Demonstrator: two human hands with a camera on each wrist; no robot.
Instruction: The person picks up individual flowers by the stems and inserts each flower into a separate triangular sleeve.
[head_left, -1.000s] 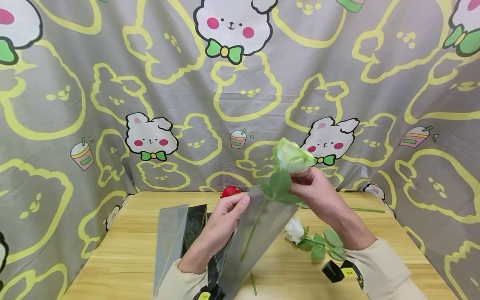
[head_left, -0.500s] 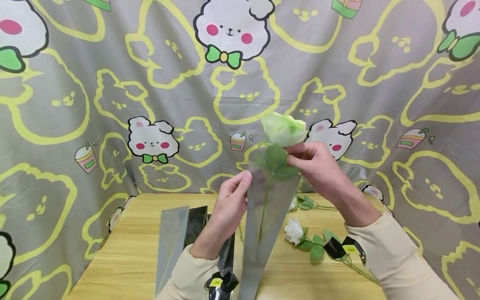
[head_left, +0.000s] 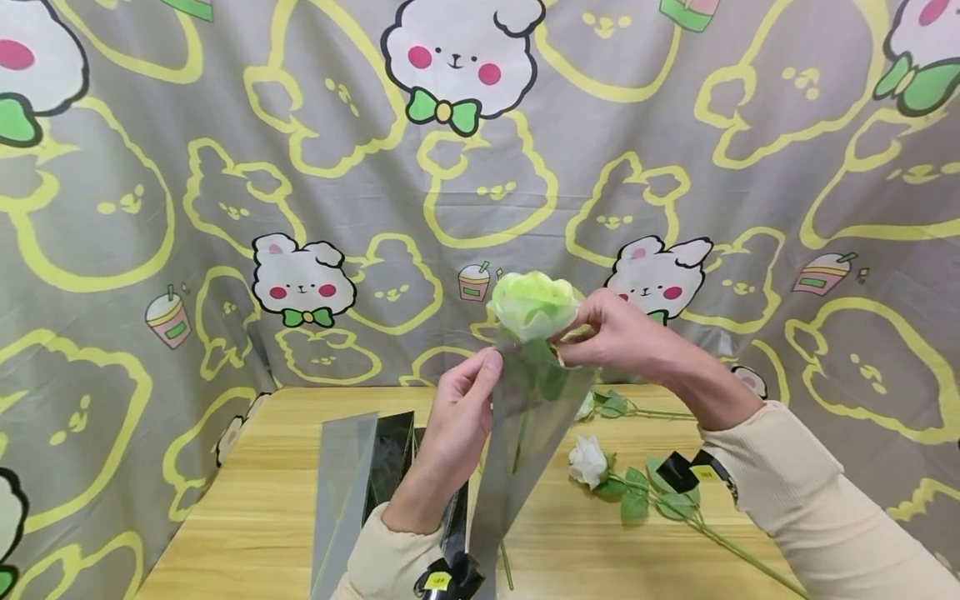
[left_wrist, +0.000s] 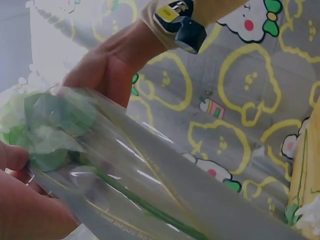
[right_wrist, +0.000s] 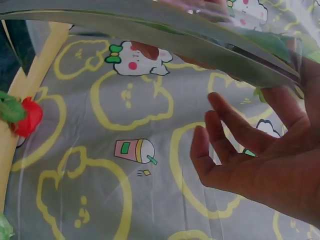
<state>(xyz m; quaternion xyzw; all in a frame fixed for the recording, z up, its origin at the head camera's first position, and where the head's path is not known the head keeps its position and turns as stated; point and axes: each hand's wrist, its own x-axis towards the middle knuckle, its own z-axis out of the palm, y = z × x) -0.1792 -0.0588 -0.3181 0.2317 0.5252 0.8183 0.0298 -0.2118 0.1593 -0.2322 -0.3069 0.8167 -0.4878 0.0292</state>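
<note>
A pale green rose [head_left: 534, 304] stands with its bloom just above the mouth of a clear grey-tinted flower sleeve [head_left: 517, 458]. Its stem and leaves show through the film, the stem running down inside. My left hand [head_left: 457, 417] pinches the sleeve's left edge near the top. On the other side, my right hand [head_left: 630, 337] holds the rose just under the bloom with thumb and forefinger, at the sleeve's mouth; the other fingers [right_wrist: 222, 145] are loosely bent in the right wrist view. The exact pinch is partly hidden by film and petals.
Grey sleeves [head_left: 343, 475] and black sleeves [head_left: 390, 450] lie at the table's left. A white rose [head_left: 588, 462] lies at the right, with another stem and leaves [head_left: 615, 406] behind it. A red rose [right_wrist: 29, 117] shows in the right wrist view. Patterned cloth surrounds the table [head_left: 225, 517].
The rose and sleeve first rose and turned more upright. Since then, my right hand has moved down and left, lowering the rose deeper into the sleeve. My left hand keeps its pinch.
</note>
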